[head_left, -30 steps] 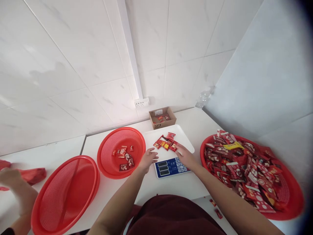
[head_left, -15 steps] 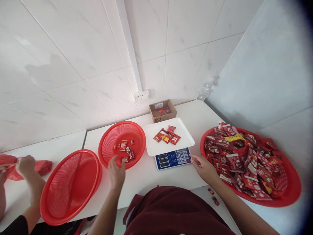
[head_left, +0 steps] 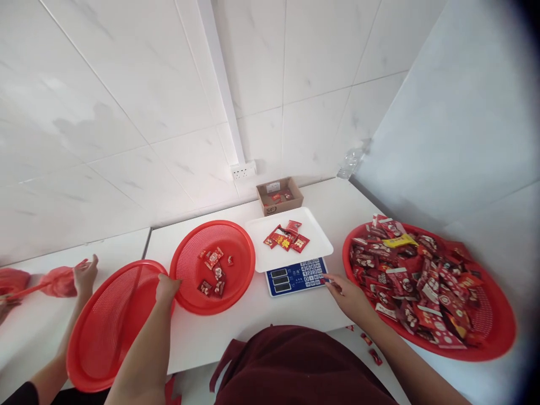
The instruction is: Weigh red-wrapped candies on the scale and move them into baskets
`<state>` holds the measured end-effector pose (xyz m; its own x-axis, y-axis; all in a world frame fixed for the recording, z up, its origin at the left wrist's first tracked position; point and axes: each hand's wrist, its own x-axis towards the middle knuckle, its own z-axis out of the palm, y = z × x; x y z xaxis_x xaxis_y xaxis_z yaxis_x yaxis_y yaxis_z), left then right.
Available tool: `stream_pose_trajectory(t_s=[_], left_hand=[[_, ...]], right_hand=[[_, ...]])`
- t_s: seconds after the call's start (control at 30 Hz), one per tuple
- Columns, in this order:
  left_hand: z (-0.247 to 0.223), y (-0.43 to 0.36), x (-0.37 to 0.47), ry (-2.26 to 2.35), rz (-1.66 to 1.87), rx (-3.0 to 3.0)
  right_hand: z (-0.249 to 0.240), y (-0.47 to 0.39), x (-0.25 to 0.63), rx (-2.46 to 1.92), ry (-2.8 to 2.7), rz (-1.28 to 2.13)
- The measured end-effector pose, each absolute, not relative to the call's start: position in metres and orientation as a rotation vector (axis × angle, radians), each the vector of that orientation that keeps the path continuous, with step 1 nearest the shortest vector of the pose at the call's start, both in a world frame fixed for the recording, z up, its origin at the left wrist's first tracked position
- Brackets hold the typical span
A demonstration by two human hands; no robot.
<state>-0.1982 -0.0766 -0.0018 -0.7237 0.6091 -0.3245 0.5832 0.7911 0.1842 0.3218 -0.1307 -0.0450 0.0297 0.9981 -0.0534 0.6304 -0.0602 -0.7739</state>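
Note:
My left hand (head_left: 167, 288) grips the left rim of the small red basket (head_left: 236, 292), which holds a few red candy packets (head_left: 213, 264). My right hand (head_left: 348, 292) is open and holds nothing; its fingertips touch the right end of the scale's blue keypad (head_left: 295, 277). The scale's white tray (head_left: 312, 253) carries a small cluster of red packets (head_left: 287, 239). A large red basket (head_left: 485, 349) heaped with packets lies just right of my right hand.
An empty large red basket (head_left: 113, 326) sits at the left, touching the small one. A co-worker's hand (head_left: 84, 273) holds a red bag (head_left: 59, 280) at far left. A small cardboard box (head_left: 279, 196), a wall socket (head_left: 243, 170) and a clear bottle (head_left: 348, 163) stand by the wall.
Both hands left the scale's tray. My left hand swept left across the small basket to its left rim, and the packets inside shifted. My right hand drew back to the keypad's right end.

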Motion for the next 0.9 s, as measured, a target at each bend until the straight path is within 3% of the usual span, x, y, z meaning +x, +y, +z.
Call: stream_pose_trajectory(t_s=[0.3, 0.63, 0.9], left_hand=[[0.015, -0.067, -0.220, 2.544, -0.117, 1.240], [0.035, -0.069, -0.233, 2.176, -0.512, 1.902], [0.045, -0.071, -0.228, 2.088, -0.365, 1.848]], right_hand=[[-0.042, -0.136, 0.328, -1.797, -1.700, 0.899], [-0.046, -0.132, 0.328, -1.772, -1.721, 0.956], [-0.051, -0.126, 0.321, -1.745, -1.747, 0.997]])
